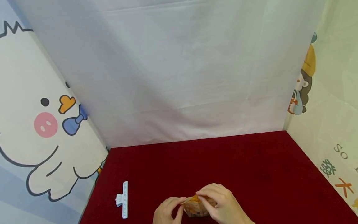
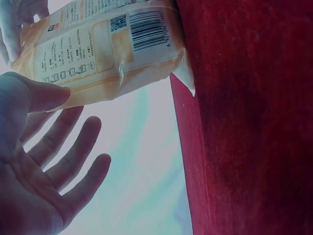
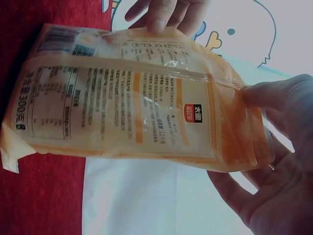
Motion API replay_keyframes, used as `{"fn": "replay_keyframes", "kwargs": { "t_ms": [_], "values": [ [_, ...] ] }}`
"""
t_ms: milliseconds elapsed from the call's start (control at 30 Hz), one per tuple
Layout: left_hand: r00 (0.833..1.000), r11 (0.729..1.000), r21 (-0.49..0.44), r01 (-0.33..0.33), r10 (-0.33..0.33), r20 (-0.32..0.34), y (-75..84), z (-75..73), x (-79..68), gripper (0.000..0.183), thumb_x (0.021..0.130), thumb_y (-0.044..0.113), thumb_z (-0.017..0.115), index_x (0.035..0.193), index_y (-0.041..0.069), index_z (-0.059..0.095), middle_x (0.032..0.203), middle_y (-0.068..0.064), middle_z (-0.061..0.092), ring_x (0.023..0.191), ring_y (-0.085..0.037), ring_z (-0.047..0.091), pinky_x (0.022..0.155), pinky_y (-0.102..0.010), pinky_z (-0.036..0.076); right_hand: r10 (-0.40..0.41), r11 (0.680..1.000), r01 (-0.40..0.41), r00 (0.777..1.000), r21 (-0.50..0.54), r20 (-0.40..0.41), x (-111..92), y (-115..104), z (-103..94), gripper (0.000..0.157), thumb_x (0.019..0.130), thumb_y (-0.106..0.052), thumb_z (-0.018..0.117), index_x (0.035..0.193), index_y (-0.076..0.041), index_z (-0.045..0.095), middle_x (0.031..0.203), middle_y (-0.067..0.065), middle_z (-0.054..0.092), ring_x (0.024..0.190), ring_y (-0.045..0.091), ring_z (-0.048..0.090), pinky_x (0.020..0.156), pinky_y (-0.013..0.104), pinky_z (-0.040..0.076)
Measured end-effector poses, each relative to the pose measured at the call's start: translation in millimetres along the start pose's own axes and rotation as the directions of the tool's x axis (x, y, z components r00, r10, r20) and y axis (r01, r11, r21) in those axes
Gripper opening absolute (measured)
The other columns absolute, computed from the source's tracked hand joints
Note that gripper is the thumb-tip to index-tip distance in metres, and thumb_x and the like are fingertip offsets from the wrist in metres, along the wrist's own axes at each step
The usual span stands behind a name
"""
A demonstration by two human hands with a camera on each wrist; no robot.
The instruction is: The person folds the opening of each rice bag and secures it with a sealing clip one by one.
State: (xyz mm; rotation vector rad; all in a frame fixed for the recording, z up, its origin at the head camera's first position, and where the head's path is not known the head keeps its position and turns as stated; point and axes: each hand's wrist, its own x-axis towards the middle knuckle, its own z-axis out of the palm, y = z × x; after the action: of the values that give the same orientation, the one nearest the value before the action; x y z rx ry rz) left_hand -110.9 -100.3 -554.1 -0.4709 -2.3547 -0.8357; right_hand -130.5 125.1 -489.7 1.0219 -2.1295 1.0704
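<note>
An orange and cream plastic food bag (image 1: 193,208) stands upright on the dark red cloth near the front edge. Its back, printed with text, a barcode and "300克", faces the wrist cameras. My left hand (image 1: 168,211) pinches the bag's upper left edge between thumb and forefinger; the other fingers spread free in the left wrist view. At the upper right part of the bag, my right hand (image 1: 219,202) pinches the orange top with thumb and fingers. Whether the top is sealed cannot be told. A pale blue clip (image 1: 125,199) with a ruler-marked bar lies to the left.
The dark red cloth (image 1: 237,161) covers the table. A white curtain (image 1: 179,77) hangs behind it. Printed cloths stand at both sides, a cartoon bird (image 1: 33,93) on the left one and lettering on the right cloth (image 1: 335,124).
</note>
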Motion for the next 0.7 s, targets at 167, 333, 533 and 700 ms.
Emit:
{"fn": "replay_keyframes", "kwargs": {
  "t_ms": [167, 333, 533, 700],
  "values": [
    [1.0, 1.0, 0.012, -0.006, 0.006, -0.017, 1.5, -0.2, 1.7, 0.04, 0.07, 0.01, 0.087, 0.1, 0.033, 0.075, 0.089, 0.023, 0.068, 0.075, 0.005, 0.064, 0.065, -0.009, 0.049, -0.001, 1.0, 0.0, 1.0, 0.008, 0.023, 2, -1, -0.8, 0.029, 0.081, -0.001, 0.079, 0.105, -0.017, 0.073, 0.099, -0.007, 0.073, 0.087, 0.006, 0.068, 0.08, 0.019, 0.053],
    [1.0, 1.0, -0.016, -0.008, 0.008, -0.012, 6.4, -0.1, 5.3, 0.035, 0.073, 0.009, 0.085, 0.101, 0.028, 0.076, 0.09, 0.019, 0.07, 0.076, 0.004, 0.065, 0.066, -0.01, 0.05, -0.005, 1.0, 0.005, 0.999, -0.01, 0.049, 3, -1, -2.4, 0.033, 0.079, 0.003, 0.078, 0.105, -0.017, 0.074, 0.101, -0.008, 0.073, 0.088, 0.006, 0.068, 0.08, 0.02, 0.055],
    [1.0, 0.998, -0.064, -0.026, 0.025, -0.016, 12.1, 1.5, 9.0, 0.033, 0.073, 0.006, 0.085, 0.101, 0.021, 0.077, 0.092, 0.017, 0.07, 0.076, 0.005, 0.063, 0.067, -0.007, 0.049, -0.005, 1.0, 0.006, 0.996, -0.016, 0.09, 4, -3, -4.0, 0.04, 0.076, 0.009, 0.077, 0.109, -0.015, 0.075, 0.103, -0.009, 0.072, 0.089, 0.006, 0.068, 0.081, 0.013, 0.053],
    [0.998, 0.995, -0.086, -0.046, 0.043, -0.037, 15.1, 3.7, 11.7, 0.032, 0.073, 0.008, 0.085, 0.101, 0.021, 0.076, 0.092, 0.018, 0.069, 0.074, 0.005, 0.062, 0.066, -0.008, 0.048, -0.031, 0.999, 0.033, 0.997, -0.027, 0.077, 6, -3, -4.4, 0.038, 0.076, 0.008, 0.079, 0.108, -0.013, 0.075, 0.101, -0.006, 0.073, 0.087, 0.006, 0.07, 0.079, 0.011, 0.053]
  ]
}}
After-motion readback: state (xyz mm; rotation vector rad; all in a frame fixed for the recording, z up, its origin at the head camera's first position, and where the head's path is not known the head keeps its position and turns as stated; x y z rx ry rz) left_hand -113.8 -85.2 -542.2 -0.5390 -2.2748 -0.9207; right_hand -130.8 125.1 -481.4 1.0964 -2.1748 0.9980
